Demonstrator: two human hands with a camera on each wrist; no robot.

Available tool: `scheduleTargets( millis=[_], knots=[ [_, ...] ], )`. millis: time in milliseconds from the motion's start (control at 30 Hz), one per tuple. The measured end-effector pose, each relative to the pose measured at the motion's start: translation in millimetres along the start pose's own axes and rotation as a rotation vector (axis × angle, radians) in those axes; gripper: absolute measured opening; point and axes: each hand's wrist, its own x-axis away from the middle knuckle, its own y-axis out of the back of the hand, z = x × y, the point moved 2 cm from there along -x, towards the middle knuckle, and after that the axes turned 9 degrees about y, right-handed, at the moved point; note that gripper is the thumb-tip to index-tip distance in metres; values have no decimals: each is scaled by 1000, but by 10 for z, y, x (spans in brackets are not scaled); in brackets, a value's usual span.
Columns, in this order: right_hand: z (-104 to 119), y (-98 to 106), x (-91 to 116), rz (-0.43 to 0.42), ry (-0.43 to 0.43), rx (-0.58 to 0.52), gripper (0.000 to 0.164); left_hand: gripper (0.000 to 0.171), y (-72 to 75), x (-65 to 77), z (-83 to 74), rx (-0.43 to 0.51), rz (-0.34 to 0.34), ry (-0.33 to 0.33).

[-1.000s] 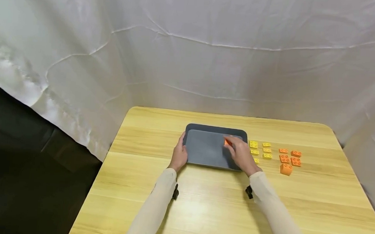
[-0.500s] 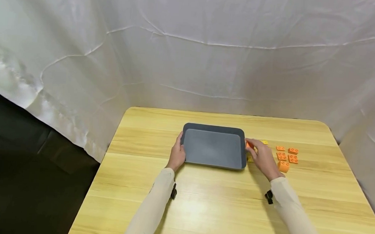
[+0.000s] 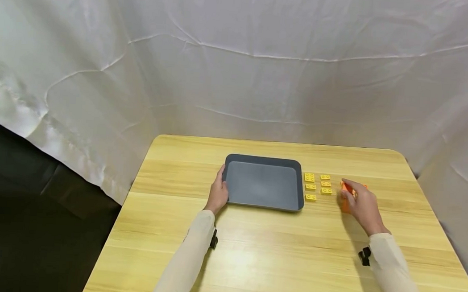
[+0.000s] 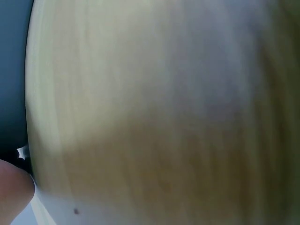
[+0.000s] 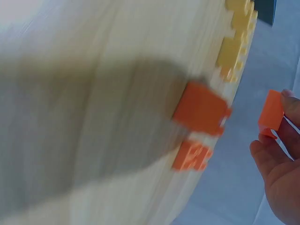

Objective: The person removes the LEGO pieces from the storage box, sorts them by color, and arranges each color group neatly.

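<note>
In the head view, my left hand [image 3: 217,193] holds the left side of a dark grey rectangular tray [image 3: 261,185], thumb near its front corner. The left wrist view shows a finger or thumb [image 4: 14,190] and a strip of the tray [image 4: 11,75]. Far to the right, my right hand [image 3: 366,210] pinches an orange toy brick [image 5: 271,112] between thumb and fingers, raised above the table. Beneath and beside it on the table are more orange bricks, among them a large one [image 5: 201,108] and a smaller studded one [image 5: 192,155]. The right hand hides most of these in the head view.
Several yellow toy bricks [image 3: 326,191] lie in two loose columns between the tray and the right hand. The wooden table [image 3: 251,254] has a back edge close to a pale hanging cloth [image 3: 262,85]. A dark surface [image 3: 33,209] lies left of the table.
My right hand has moved right with the orange brick, from over the tray, past the yellow bricks, to over the other orange bricks. The left hand has stayed at the tray.
</note>
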Motion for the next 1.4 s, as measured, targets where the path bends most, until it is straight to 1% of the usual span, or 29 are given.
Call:
scheduleTargets(
  millis=[167, 267, 367, 433, 533, 700, 833, 1067, 1233, 1400],
  knots=[
    [-130, 121, 146, 23, -63, 15, 40, 61, 2, -5, 19, 1, -2, -6],
    [-181, 176, 212, 15, -66, 13, 39, 61, 7, -5, 18, 3, -4, -12],
    [-237, 201, 264, -7, -44, 32, 37, 62, 11, -3, 15, 7, -6, -12],
    [-277, 201, 296, -15, -31, 47, 36, 61, 13, -4, 17, 3, -7, -10],
    [-337, 190, 342, -9, -32, 47, 36, 61, 12, -8, 29, -2, -10, -6],
    [-446, 160, 441, 30, -77, 37, 37, 61, 7, -9, 34, -8, -13, 0],
    [-516, 115, 512, 68, -97, 41, 37, 61, 8, -7, 27, -6, -12, -2],
    [-555, 56, 565, 121, -110, 36, 36, 61, 10, -4, 9, -11, -15, -4],
    [-540, 51, 585, 134, -112, 36, 36, 61, 6, -10, 16, -19, -16, 0],
    [-548, 36, 594, 128, -106, 44, 36, 61, 4, -11, 1, -14, -12, -4]
  ],
)
